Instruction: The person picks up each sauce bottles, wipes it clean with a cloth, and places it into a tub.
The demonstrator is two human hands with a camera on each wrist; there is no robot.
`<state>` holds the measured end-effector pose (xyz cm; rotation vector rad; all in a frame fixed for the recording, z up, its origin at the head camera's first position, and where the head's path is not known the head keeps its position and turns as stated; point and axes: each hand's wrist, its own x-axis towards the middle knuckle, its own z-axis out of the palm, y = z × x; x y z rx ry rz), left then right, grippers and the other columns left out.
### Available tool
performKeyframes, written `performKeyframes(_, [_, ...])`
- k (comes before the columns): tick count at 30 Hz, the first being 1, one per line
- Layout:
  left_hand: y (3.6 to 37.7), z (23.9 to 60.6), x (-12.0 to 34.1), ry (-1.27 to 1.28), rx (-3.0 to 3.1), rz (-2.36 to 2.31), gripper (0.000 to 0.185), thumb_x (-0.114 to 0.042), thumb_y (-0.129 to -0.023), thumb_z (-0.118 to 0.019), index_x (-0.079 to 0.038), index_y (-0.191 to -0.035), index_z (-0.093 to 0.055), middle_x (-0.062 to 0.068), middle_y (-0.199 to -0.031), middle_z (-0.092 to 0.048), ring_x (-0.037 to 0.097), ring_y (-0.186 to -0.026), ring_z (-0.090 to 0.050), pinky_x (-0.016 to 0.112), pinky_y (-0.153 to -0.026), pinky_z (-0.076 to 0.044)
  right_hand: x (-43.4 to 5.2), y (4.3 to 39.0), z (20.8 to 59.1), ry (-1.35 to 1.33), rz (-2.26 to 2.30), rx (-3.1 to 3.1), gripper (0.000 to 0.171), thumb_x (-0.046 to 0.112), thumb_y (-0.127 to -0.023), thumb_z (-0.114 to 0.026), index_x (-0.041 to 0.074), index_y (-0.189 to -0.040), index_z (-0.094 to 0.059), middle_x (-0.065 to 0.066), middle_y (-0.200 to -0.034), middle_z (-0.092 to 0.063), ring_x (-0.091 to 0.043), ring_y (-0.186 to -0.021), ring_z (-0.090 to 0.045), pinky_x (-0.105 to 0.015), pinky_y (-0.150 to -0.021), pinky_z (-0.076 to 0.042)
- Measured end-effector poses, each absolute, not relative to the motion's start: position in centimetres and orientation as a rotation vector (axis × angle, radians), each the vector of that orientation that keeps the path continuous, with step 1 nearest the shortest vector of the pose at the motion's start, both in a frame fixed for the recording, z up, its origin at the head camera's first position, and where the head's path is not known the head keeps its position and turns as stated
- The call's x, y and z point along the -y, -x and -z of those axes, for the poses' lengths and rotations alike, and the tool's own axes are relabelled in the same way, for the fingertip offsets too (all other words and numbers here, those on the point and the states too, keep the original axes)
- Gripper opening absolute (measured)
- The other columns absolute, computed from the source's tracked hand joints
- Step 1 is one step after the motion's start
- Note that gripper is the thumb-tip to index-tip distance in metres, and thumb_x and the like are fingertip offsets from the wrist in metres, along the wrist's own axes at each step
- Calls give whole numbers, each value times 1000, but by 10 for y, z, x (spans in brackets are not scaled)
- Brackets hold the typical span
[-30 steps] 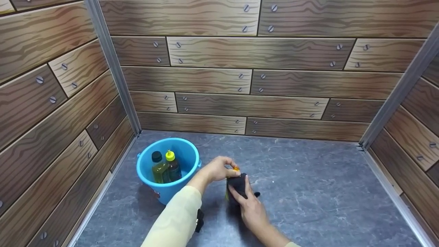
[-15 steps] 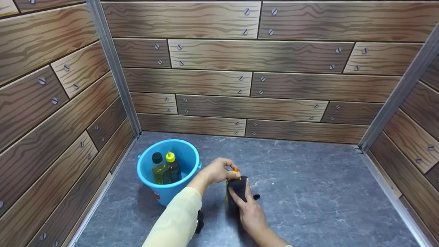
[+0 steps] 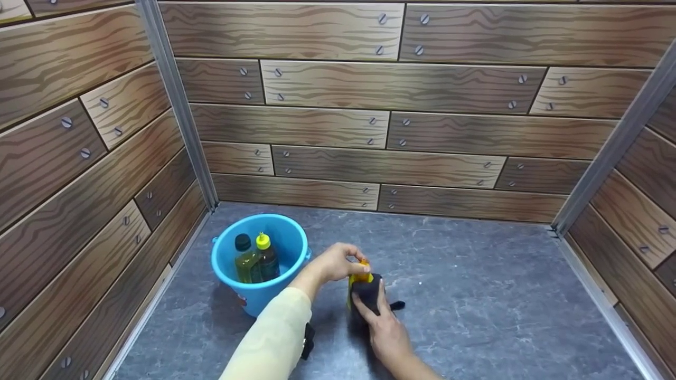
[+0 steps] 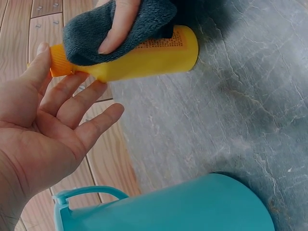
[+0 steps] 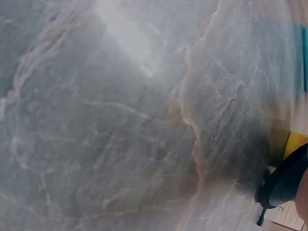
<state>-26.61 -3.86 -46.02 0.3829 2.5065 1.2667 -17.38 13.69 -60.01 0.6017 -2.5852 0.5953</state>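
A yellow bottle with a ribbed orange cap stands on the grey floor, in front of me. My left hand pinches the cap between thumb and fingertips; its other fingers spread loosely near the bottle's shoulder in the left wrist view. Against the bottle's side, my right hand holds a dark cloth, with two fingers stretched over it in the head view. The cloth hides much of the bottle, and one corner sticks out to the right. Only an edge of the cloth and a bit of yellow show in the right wrist view.
Left of the bottle stands a blue bucket. Inside it are a bottle with a black cap and a bottle with a yellow nozzle cap. Wood-patterned walls enclose the marbled grey floor.
The cloth and my right hand have slid slightly down the bottle, so more yellow shows below the cap. My left hand has stayed at the cap. The bucket has not moved.
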Motion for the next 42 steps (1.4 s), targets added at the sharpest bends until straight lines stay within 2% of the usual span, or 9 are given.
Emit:
performKeyframes(2, [266,460,38,-383,-2508,-1265,7,-25,-99,-79,-18,-101,-77,2,-116,-72,21,-103,-65,47,-99,-55,-139,172,602,-625,-571,2624,71,-10,-88,-74,32,-146,-67,-43,-160,-29,-48,-97,-70,-43,-57,-59])
performKeyframes(5, [266,458,38,-387,-2512,-1261,9,-25,-99,-79,-17,-103,-77,3,-118,-71,21,-103,-66,44,-97,-57,-142,171,606,-654,-524,2659,70,-10,-87,-73,32,-142,-70,-42,-159,-32,-56,-119,-62,-52,-67,-62])
performKeyframes(7, [267,456,38,-393,-2517,-1259,10,-25,-99,-79,-17,-104,-77,4,-121,-71,22,-105,-66,43,-97,-57,-143,172,608,-663,-503,2665,69,-10,-86,-73,32,-140,-71,-42,-159,-33,-59,-128,-56,-57,-75,-61])
performKeyframes(16, [268,456,35,-388,-2535,-1247,12,-25,-99,-79,-16,-107,-77,9,-130,-70,26,-114,-65,44,-98,-56,-142,170,604,-623,-424,2726,67,-7,-85,-73,35,-137,-72,-40,-156,-39,-59,-118,-63,-62,-82,-59])
performKeyframes(26, [264,457,36,-401,-2531,-1253,10,-26,-100,-77,-17,-106,-78,7,-130,-69,27,-115,-65,45,-100,-56,-143,171,596,-621,-406,2956,59,-1,-96,-66,36,-141,-70,-36,-161,-37,-62,-131,-52,-68,-96,-53])
performKeyframes(33, [262,459,36,-368,-2515,-1291,13,-27,-101,-76,-18,-111,-79,6,-133,-68,29,-119,-64,48,-103,-55,-144,173,590,-616,-330,3018,56,3,-98,-64,38,-140,-70,-34,-159,-42,-62,-131,-52,-65,-100,-51])
performKeyframes(42, [257,466,36,-298,-2470,-1371,13,-28,-103,-73,-19,-110,-80,4,-132,-69,29,-118,-65,51,-105,-54,-144,176,587,-537,-294,3157,55,2,-100,-64,40,-139,-71,-24,-161,-45,-59,-136,-49,-64,-105,-49])
